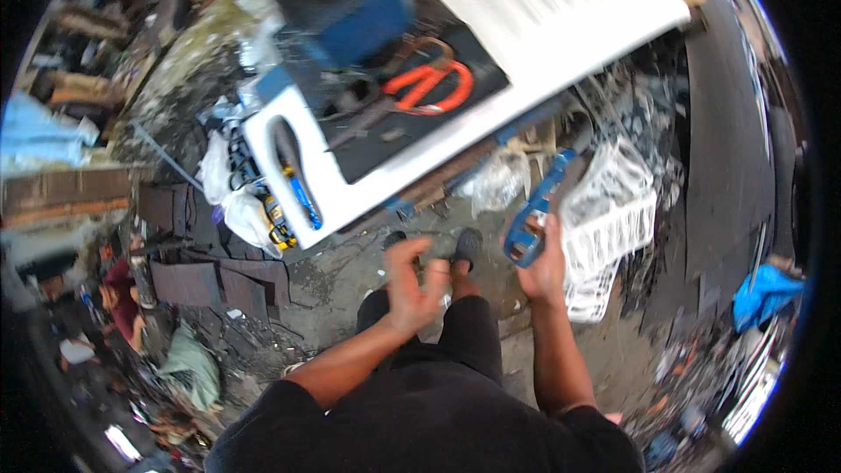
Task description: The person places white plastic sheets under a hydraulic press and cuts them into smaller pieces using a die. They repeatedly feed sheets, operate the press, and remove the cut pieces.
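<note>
My right hand is closed around a long blue tool with a looped end, held up past the near edge of the white table. Its exact kind is unclear. My left hand is empty and slightly blurred, fingers apart, in front of my body. Orange-handled scissors lie on a black sheet on the table. A blue-and-grey elongated object shows at the table's left end.
White plastic baskets stand on the floor beside my right hand, near a clear plastic bag. Dark flat sheets lie on the floor at left. A blue bag sits among scraps at right.
</note>
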